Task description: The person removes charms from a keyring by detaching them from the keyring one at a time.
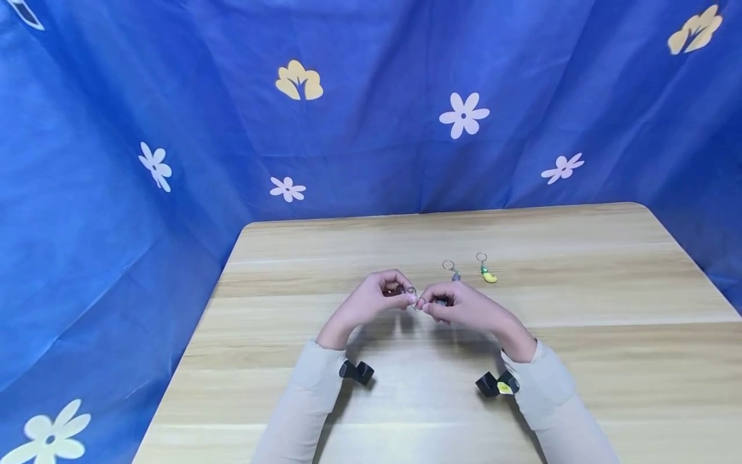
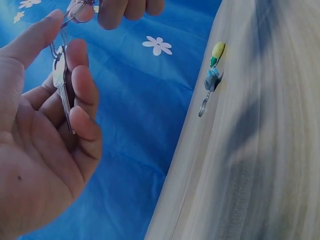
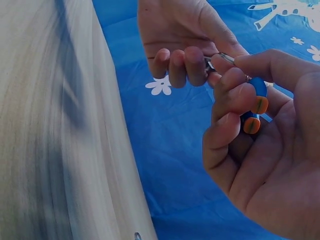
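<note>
Both hands meet fingertip to fingertip over the table. My left hand (image 1: 371, 301) holds a silver key (image 2: 61, 80), which hangs along its curled fingers, and its thumb presses on the metal rings at the key's head. Opposite it, my right hand (image 1: 466, 308) pinches a split key ring (image 3: 226, 57) between thumb and forefinger. A blue charm with orange ends (image 3: 251, 125) lies inside that hand's curled fingers, partly hidden. In the left wrist view the rings of the two hands touch or overlap; whether they are linked I cannot tell.
Behind the hands, on the wooden table (image 1: 290, 309), lie a keychain with a grey-blue charm (image 1: 456, 276) and another with a yellow charm (image 1: 489, 277). A blue flowered cloth (image 1: 377, 142) hangs along the table's back and left side.
</note>
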Demonstrator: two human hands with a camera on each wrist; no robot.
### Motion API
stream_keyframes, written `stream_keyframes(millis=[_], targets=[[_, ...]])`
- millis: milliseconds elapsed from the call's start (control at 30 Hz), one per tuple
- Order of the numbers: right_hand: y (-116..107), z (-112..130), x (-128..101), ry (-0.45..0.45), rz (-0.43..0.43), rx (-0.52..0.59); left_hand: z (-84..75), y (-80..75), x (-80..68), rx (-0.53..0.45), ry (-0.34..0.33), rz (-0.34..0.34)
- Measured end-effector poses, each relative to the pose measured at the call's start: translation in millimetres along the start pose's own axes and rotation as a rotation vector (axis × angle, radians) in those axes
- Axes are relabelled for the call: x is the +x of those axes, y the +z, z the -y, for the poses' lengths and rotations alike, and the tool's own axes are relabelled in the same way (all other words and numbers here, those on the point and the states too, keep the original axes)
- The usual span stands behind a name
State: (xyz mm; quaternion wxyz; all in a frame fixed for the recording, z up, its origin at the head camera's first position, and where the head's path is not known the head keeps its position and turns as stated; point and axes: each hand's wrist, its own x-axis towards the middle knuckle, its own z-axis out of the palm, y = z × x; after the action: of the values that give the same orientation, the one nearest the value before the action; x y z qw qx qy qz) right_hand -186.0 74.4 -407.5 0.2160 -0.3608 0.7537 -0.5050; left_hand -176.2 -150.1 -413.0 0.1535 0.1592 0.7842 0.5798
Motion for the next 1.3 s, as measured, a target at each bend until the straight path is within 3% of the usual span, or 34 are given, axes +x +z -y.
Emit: stream_keyframes(millis=[300, 800, 1300], targets=[[2, -1, -1, 0.009, -0.010, 0.002, -2.4, 1.1, -2.2, -0.037, 0.035, 0.029], [-6, -7, -4, 0.025, -0.023, -0.009, -6.2, -4.3, -2.8, 0.060, 0.023, 0.120], [-6, -6, -1, 0.020, -0.018, -0.016, -2.8, -4.3, -5.4, 0.059, 0.039, 0.111]])
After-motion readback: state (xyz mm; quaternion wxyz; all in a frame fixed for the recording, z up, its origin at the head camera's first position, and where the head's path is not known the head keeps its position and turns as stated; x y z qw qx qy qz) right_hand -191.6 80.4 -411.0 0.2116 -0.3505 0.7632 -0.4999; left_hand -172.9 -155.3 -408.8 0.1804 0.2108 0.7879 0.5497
